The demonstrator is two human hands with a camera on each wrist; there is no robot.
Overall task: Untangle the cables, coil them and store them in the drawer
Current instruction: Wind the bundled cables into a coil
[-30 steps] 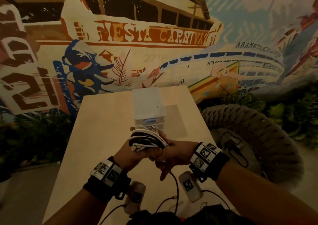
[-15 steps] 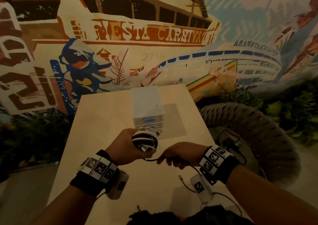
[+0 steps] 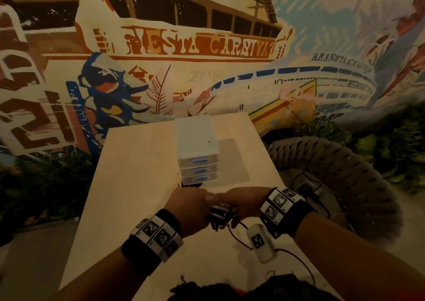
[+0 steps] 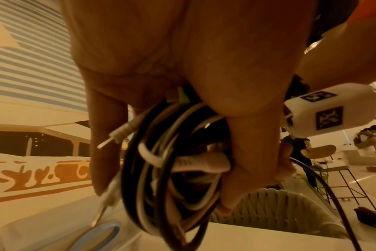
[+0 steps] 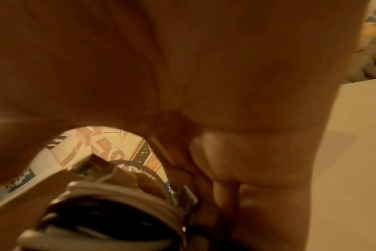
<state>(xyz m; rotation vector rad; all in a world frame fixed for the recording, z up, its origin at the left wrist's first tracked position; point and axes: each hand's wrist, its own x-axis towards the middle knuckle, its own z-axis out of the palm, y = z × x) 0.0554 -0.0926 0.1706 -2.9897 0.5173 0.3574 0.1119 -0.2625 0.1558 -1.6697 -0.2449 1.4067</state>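
Observation:
A coil of black and white cables (image 3: 218, 212) sits between my two hands, low over the pale table (image 3: 138, 185). My left hand (image 3: 190, 205) grips the coil (image 4: 172, 178), fingers curled round it, with white plugs poking out. My right hand (image 3: 241, 200) meets it from the right, its fingers curled against the coil (image 5: 110, 208) and on a loose black cable tail (image 3: 239, 228) that trails toward me. Just beyond the hands stands the white drawer unit (image 3: 197, 162) with three blue-handled drawers, all closed.
A woven round chair (image 3: 333, 185) stands right of the table, with a black cable and charger (image 3: 305, 186) on its seat. A painted wall and plants lie behind the table's far edge. Bare tabletop stretches to the left of the drawers.
My right hand has come in from holding the black tail out to the side and now meets the left hand at the coil. The coil has dropped lower and is mostly hidden between the hands.

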